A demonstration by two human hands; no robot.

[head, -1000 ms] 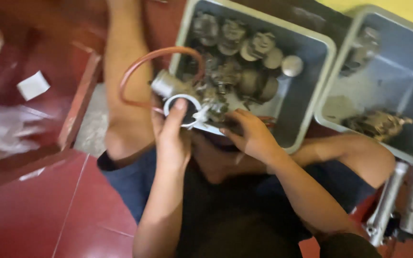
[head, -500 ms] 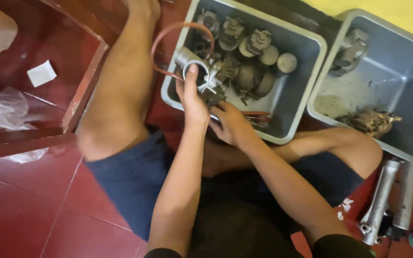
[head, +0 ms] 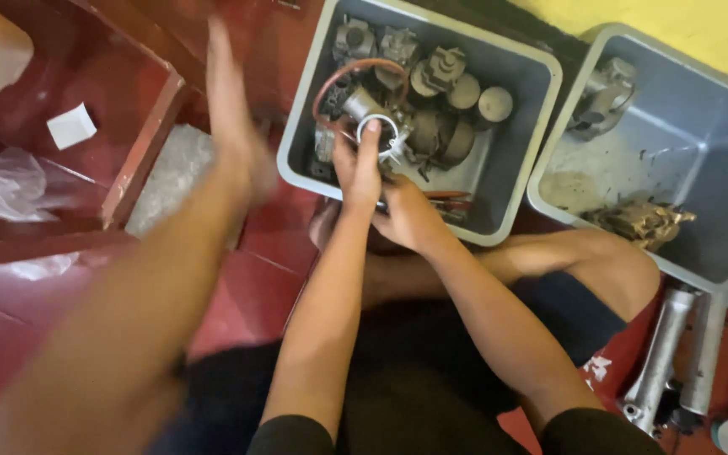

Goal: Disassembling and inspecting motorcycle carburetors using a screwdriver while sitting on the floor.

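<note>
My left hand point(head: 359, 168) grips a grey metal engine part point(head: 374, 125) with a round opening, a finger laid across its ring. A thin reddish hose point(head: 343, 80) loops up from the part. My right hand point(head: 408, 217) holds the same part from below and to the right. Both hands hover over the near edge of a grey plastic bin point(head: 509, 202) that contains several similar dirty metal parts point(head: 448, 93). My bare left leg stretches out blurred on the left, and my right knee is bent beneath the bins.
A second grey bin point(head: 718, 143) at right holds two grimy metal parts point(head: 638, 223). Metal tubes point(head: 676, 354) lie at the lower right. A red wooden frame point(head: 140, 147) with plastic bags and paper scraps sits at left on the red tiled floor.
The view has shifted, and my hands with the part have moved further over the bin. My left leg now reaches closer to the camera and is blurred.
</note>
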